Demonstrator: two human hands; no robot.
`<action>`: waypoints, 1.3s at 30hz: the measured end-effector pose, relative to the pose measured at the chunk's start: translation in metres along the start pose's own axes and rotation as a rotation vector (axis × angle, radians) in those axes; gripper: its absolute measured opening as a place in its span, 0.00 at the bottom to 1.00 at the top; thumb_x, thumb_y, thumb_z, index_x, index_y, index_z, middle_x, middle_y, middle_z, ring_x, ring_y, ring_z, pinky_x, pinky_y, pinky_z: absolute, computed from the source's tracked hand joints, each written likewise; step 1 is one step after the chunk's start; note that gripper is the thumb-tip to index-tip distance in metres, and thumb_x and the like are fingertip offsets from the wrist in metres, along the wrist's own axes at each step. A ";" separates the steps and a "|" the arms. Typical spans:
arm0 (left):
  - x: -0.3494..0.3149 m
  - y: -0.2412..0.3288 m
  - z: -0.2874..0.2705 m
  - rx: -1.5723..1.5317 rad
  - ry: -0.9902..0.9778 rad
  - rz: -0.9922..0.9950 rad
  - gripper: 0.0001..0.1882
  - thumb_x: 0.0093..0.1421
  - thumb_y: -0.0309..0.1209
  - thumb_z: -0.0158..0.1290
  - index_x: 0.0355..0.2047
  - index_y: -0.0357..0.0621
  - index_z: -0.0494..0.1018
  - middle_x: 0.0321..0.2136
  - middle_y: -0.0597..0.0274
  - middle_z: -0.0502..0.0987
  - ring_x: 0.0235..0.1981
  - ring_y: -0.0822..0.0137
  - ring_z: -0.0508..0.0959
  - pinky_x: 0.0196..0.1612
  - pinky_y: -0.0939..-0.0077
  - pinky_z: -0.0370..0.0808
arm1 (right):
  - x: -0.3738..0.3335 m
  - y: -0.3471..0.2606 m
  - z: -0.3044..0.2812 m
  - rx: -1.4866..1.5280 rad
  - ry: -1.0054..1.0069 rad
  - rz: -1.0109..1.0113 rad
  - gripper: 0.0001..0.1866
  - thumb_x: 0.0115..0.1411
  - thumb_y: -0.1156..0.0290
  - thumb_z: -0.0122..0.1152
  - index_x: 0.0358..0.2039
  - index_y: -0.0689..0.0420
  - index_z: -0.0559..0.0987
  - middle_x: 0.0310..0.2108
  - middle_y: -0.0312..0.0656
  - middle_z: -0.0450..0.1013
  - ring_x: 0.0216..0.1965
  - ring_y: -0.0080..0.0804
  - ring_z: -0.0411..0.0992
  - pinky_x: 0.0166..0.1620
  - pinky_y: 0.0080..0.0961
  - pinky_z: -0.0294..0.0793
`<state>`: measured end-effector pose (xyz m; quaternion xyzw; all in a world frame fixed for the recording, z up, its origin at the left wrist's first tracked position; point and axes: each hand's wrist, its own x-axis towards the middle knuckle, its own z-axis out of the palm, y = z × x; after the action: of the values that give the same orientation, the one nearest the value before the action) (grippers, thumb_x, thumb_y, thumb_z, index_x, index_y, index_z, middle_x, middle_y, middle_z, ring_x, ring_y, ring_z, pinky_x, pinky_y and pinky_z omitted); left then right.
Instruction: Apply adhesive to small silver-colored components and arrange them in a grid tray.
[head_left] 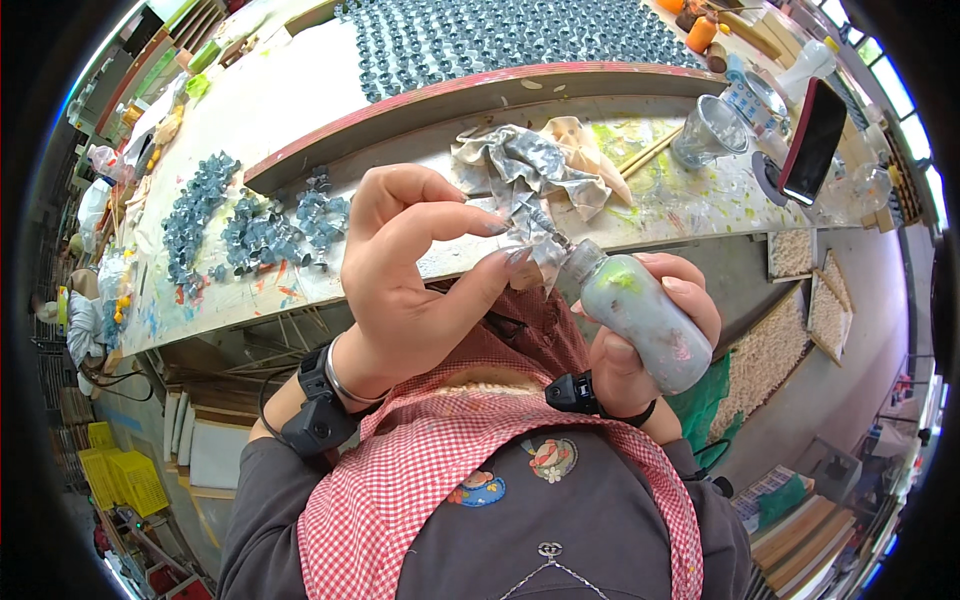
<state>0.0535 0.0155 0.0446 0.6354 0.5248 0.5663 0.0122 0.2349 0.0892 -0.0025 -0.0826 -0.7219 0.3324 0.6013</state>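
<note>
My right hand (655, 340) is wrapped round a grey, paint-smeared squeeze bottle (645, 318), tilted so its narrow neck points up and left. At the neck is a crumpled whitish-grey scrap (545, 258); whether it is cloth or paper I cannot tell. The thumb and forefinger of my left hand (415, 265) are bent in a pinch at the scrap's edge, beside the nozzle. Just beyond, on the table, lies a crumpled, grey-stained rag (515, 160).
Blue-grey flower-like pieces lie in heaps (200, 215) at left and in dense rows (520, 40) behind a wooden rail (480, 95). To the right stand a clear plastic cup (708, 130) and a phone (815, 140) on a stand. Thin sticks (652, 152) lie by the rag.
</note>
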 end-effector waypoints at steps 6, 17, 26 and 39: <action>0.000 0.001 0.009 -0.056 -0.018 -0.100 0.11 0.41 0.18 0.59 0.28 0.37 0.75 0.33 0.61 0.66 0.35 0.70 0.66 0.40 0.81 0.63 | 0.000 0.000 0.002 -0.017 0.002 0.000 0.31 0.49 0.59 0.63 0.48 0.55 0.58 0.42 0.51 0.60 0.38 0.38 0.67 0.27 0.24 0.79; 0.002 0.000 0.003 0.090 0.090 0.024 0.11 0.39 0.17 0.58 0.27 0.41 0.76 0.27 0.61 0.69 0.29 0.69 0.69 0.30 0.80 0.66 | 0.002 -0.003 0.004 -0.097 0.010 -0.007 0.30 0.49 0.56 0.63 0.46 0.54 0.59 0.41 0.51 0.62 0.39 0.38 0.67 0.34 0.26 0.75; 0.005 -0.001 -0.007 0.303 0.052 0.316 0.14 0.38 0.15 0.58 0.28 0.40 0.75 0.29 0.60 0.65 0.31 0.66 0.68 0.31 0.78 0.65 | 0.003 -0.010 0.007 -0.191 -0.006 -0.014 0.29 0.49 0.55 0.63 0.45 0.53 0.60 0.40 0.50 0.64 0.39 0.37 0.67 0.40 0.28 0.70; 0.009 -0.003 -0.014 0.346 -0.049 0.398 0.15 0.39 0.18 0.59 0.30 0.43 0.73 0.32 0.61 0.64 0.32 0.63 0.68 0.33 0.73 0.68 | 0.001 -0.009 0.008 -0.186 0.004 -0.001 0.30 0.48 0.55 0.65 0.45 0.53 0.61 0.40 0.50 0.64 0.40 0.37 0.66 0.41 0.29 0.69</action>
<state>0.0393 0.0149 0.0542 0.7323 0.4779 0.4440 -0.1956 0.2301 0.0801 0.0027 -0.1386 -0.7483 0.2636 0.5928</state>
